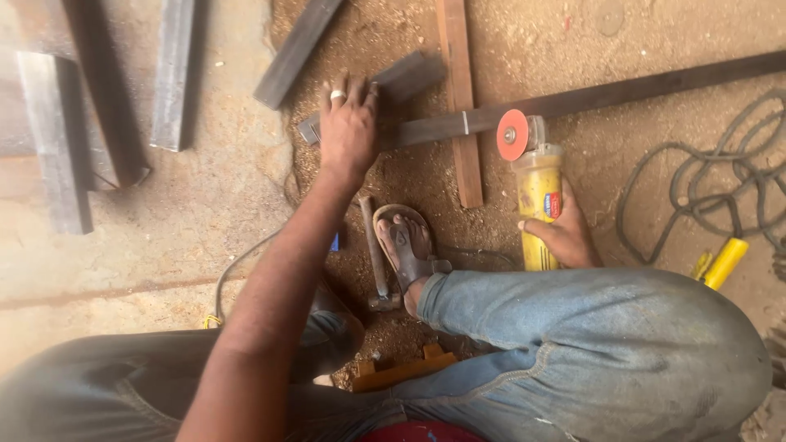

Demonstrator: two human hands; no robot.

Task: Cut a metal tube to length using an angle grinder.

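Your knees in worn blue jeans [589,344] fill the bottom of the view as you crouch over sandy, sawdust-strewn ground, one sandalled foot [407,245] planted between them with a hammer [375,254] lying just beside it. Your left hand [348,131] is stretched forward and pressed flat, fingers spread, on the near end of a long dark steel bar [589,98] that runs away to the right; a ring shows on one finger. That bar lies across a narrow wooden batten [460,90], and a shorter steel offcut [405,78] rests just beyond your fingertips. Your right hand [561,233] is wrapped around the yellow body of an angle grinder [536,192], fingers closed on it, and its orange disc [512,135] sits right at the bar, just beside the batten; whether disc and metal touch cannot be told. A tangle of grey cable [704,188] lies to the right, with a yellow-handled tool [725,262] near it. More steel sections [74,123] lie on the concrete to the left, well apart from your hands.
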